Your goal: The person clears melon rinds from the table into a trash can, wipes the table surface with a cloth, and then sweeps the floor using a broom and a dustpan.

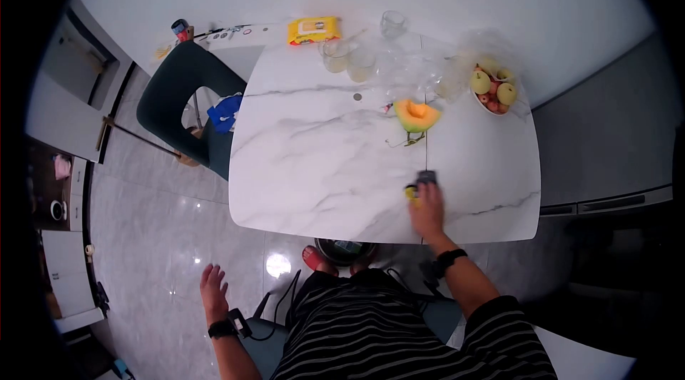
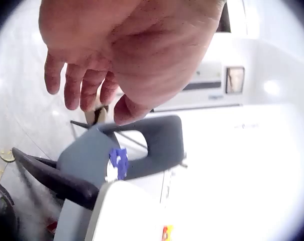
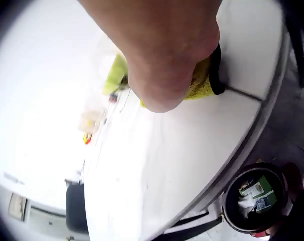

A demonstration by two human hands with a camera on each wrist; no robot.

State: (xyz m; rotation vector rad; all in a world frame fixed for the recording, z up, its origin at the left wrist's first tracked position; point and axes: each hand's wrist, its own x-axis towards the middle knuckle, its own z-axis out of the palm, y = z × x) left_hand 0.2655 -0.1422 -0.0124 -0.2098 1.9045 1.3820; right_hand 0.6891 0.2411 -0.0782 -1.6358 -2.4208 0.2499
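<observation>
My right hand [image 1: 428, 214] is over the near part of the marble-patterned table [image 1: 307, 166], gripping a bunched cloth [image 1: 427, 177] with dark grey and yellow sides. In the right wrist view, the yellow cloth [image 3: 201, 91] with its black edging shows beneath the palm, close on the tabletop; the fingers are hidden there. Beyond that hand lies a cut wedge of orange-fleshed melon [image 1: 418, 117], with a bit of stem beside it. My left hand [image 1: 213, 293] hangs off the table's left side above the floor, fingers loosely bent and holding nothing.
Glass cups [image 1: 360, 64], a yellow wipes pack [image 1: 313, 29] and clear plastic bags line the back. A bowl of fruit [image 1: 494, 91] stands at the back right. A dark green chair [image 1: 175, 94] is at the left. A bin [image 3: 254, 198] stands below the near edge.
</observation>
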